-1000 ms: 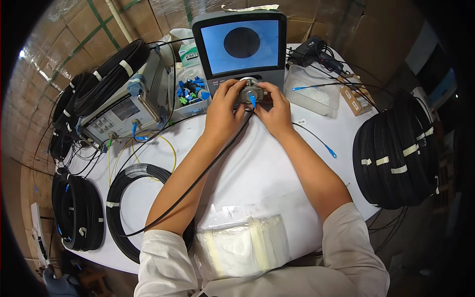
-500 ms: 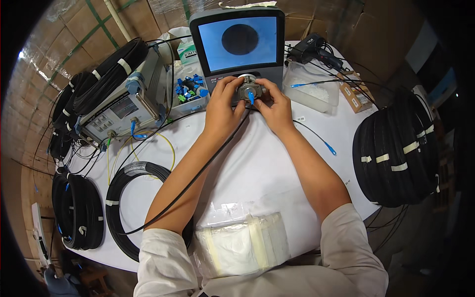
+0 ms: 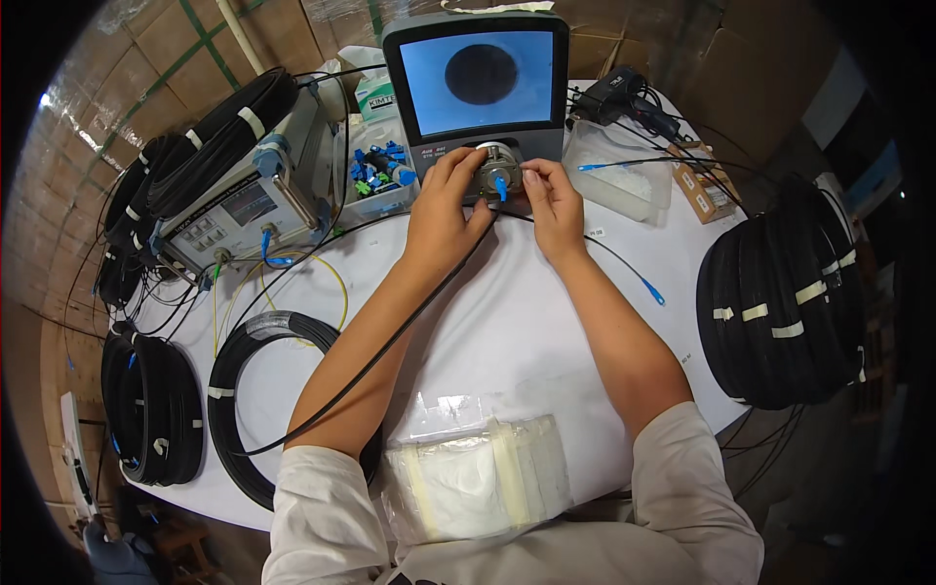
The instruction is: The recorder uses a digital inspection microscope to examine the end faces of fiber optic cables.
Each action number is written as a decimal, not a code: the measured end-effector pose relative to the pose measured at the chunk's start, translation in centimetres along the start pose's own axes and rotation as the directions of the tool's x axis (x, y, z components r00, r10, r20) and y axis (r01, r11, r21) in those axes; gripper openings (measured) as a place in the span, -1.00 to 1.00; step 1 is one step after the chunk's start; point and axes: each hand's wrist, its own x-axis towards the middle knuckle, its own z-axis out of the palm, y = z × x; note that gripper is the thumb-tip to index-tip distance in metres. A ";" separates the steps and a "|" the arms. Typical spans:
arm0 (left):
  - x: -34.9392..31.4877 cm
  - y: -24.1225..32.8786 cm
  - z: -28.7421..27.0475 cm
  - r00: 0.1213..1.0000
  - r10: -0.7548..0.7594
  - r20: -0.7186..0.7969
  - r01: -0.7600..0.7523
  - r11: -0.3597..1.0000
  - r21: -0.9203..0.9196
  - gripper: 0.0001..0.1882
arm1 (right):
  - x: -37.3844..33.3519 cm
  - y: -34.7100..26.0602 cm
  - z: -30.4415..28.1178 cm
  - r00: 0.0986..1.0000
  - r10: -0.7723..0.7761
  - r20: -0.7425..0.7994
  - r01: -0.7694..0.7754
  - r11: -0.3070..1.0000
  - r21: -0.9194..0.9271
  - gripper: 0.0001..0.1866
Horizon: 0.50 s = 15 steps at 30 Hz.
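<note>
Nearest the person, at the table's near edge, a clear plastic bag (image 3: 478,478) of white material lies between the two forearms. The white table (image 3: 507,331) is bare between that bag and the screen unit, the widest open room here.

A black cable (image 3: 390,341) runs from the table's left side, under the left forearm, up to the screen unit. Left of it lies a black cable coil (image 3: 255,336); a bigger bundle of coils (image 3: 780,292) overhangs the table's right edge.

Left hand (image 3: 444,205) is closed, fingertips pinching the round metal port (image 3: 492,166) at the base of the screen unit (image 3: 478,88). Right hand (image 3: 551,200) is closed, fingertips gripping the blue plug (image 3: 499,185) seated at that port.

Left of the screen unit: a tray of blue and green plugs (image 3: 380,175), then a grey meter box (image 3: 244,205).

The plug's tip is hidden by the fingers. The screen shows a dark disc, detail unreadable.
</note>
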 end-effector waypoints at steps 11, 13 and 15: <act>0.4 -0.1 0.1 0.990 0.117 -0.080 -0.120 0.992 -0.041 -0.43 | -0.1 -0.5 0.3 1.000 0.002 -0.016 -0.003 0.999 -0.047 -0.73; 0.7 0.1 0.7 0.995 0.011 -0.096 -0.027 0.985 -0.168 -0.51 | -0.1 -0.3 0.3 1.000 -0.014 -0.025 0.013 0.999 -0.041 -0.73; 1.3 0.4 1.3 0.991 -0.094 -0.096 0.062 0.952 -0.300 -0.58 | 0.0 0.4 0.1 1.000 0.003 -0.019 -0.004 0.998 -0.062 -0.72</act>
